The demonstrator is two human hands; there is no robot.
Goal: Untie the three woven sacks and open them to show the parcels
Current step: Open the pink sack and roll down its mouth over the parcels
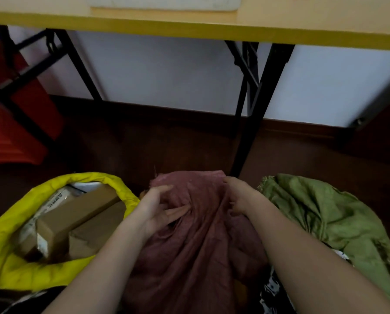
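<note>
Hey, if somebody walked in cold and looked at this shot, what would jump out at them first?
Probably the yellow sack at lower left, its mouth rolled open on brown cardboard parcels. Next, at the bottom centre, the left hand and right hand working the bunched neck of the dull red sack, fingers curled into the fabric. A crumpled green sack lies at the right, and a yellow-edged table spans the top.

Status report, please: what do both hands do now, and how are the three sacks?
Left hand and right hand both grip the red sack, mouth still bunched. Yellow sack open, parcels showing. Green sack crumpled shut. Nothing blocking.
</note>
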